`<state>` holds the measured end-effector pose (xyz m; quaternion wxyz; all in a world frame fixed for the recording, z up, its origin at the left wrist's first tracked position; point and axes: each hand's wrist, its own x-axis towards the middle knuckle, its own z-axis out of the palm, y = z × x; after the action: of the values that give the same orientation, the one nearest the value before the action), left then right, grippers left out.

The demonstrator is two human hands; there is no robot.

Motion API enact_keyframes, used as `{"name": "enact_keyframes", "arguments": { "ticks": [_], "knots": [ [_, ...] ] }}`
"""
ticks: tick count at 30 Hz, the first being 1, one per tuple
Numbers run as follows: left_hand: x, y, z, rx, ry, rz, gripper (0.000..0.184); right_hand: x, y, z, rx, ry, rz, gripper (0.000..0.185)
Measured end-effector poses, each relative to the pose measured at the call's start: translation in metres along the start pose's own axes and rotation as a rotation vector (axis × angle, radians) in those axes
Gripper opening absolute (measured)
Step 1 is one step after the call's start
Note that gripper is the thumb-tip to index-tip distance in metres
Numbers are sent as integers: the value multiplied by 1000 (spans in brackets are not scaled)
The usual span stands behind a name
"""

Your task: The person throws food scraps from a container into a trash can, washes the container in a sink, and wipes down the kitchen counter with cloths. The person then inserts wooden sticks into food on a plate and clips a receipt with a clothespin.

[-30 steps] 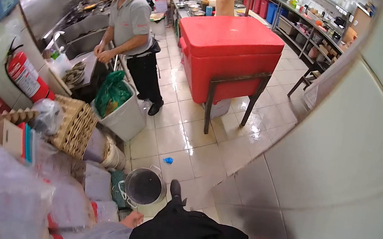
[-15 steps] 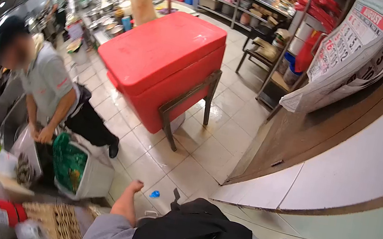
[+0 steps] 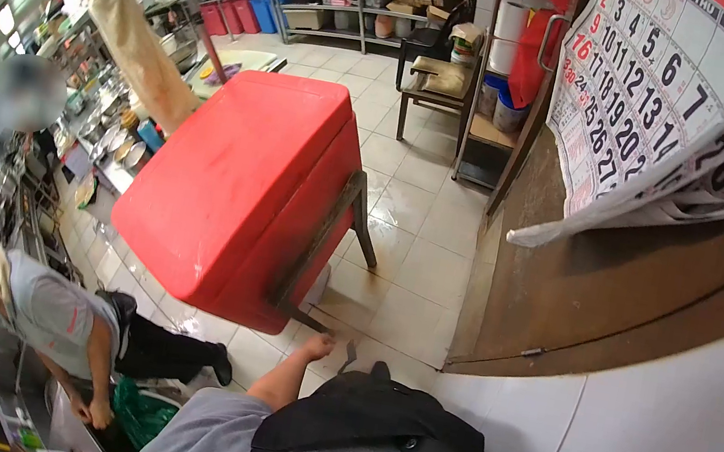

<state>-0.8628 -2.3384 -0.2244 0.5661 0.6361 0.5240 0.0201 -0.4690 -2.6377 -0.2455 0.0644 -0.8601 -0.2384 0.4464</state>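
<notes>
While the left hand (image 3: 319, 347) hangs near the red box (image 3: 238, 191), its fingers look curled together.

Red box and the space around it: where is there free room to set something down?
The red lid looks bare. So does the tiled floor between the dark stand, chair and brown panel, though shiny patches may be wet. The counter beyond is crowded with bowls.

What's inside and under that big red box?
The red box has its lid shut, hiding any contents. Below, its dark stand, tiled floor and part of something pale show; the box covers the rest.
</notes>
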Motion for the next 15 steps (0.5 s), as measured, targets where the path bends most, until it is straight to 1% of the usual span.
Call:
{"name": "enact_keyframes", "arguments": {
  "ticks": [1, 3, 4, 5, 6, 9, 11, 12, 13, 15],
  "knots": [
    [-5, -8, -7, -13, 0, -36, 31, 9, -17, -2, 13, 5, -11, 28],
    [3, -40, -23, -118, -79, -312, 26, 28, -51, -10, 44, 22, -36, 29],
    [4, -48, -33, 61, -174, -321, 24, 38, -69, -14, 67, 33, -51, 29],
    [8, -52, -44, 237, -265, -320, 23, 47, -86, -19, 85, 41, -65, 29],
    [16, -58, -52, 216, -303, -292, 20, 56, -101, -25, 107, 49, -77, 29],
    [62, -62, -71, 177, -422, -272, 21, 76, -138, -40, 144, 56, -87, 29],
    [107, -44, -77, 169, -497, -194, 23, 84, -150, -45, 152, 60, -57, 29],
    [136, -37, -78, 205, -439, -169, 27, 87, -155, -47, 159, 64, -37, 29],
    [160, -17, -80, 242, -382, -147, 32, 88, -157, -48, 164, 66, -14, 29],
    [200, 58, -93, 428, -359, -55, 31, 88, -158, -51, 175, 74, 36, 30]
  ]
}}
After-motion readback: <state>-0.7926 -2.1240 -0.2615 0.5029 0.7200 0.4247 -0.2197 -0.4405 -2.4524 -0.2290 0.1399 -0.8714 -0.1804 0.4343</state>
